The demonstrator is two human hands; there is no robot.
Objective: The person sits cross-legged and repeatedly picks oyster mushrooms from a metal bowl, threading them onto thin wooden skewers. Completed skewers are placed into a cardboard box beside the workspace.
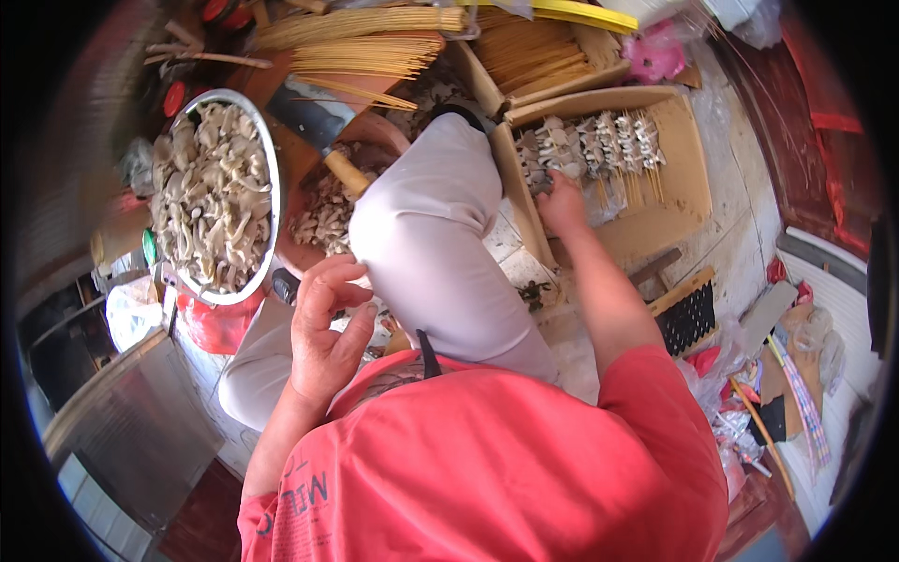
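My right hand (563, 205) reaches into a cardboard box (678, 200), its fingers against the mushroom skewers (558, 144) at the left end of a row. Whether it grips a skewer is hidden by the hand itself. Threaded grey-white oyster mushroom pieces fill the upper part of each stick, and bare stick ends point towards me. My left hand (330, 327) hovers by my left knee, fingers bent and apart, with nothing visible in it. Left of it stands a metal basin (275, 190) heaped with torn oyster mushrooms (211, 197).
A cleaver (312, 116) with a wooden handle lies over a reddish tub (291, 246) of mushroom pieces. Bamboo sticks (365, 56) lie in bundles beyond it; another cardboard box (611, 74) holds more sticks. At right are a brush (688, 319) and plastic bags (734, 428). A red bag (214, 327) sits below the basin.
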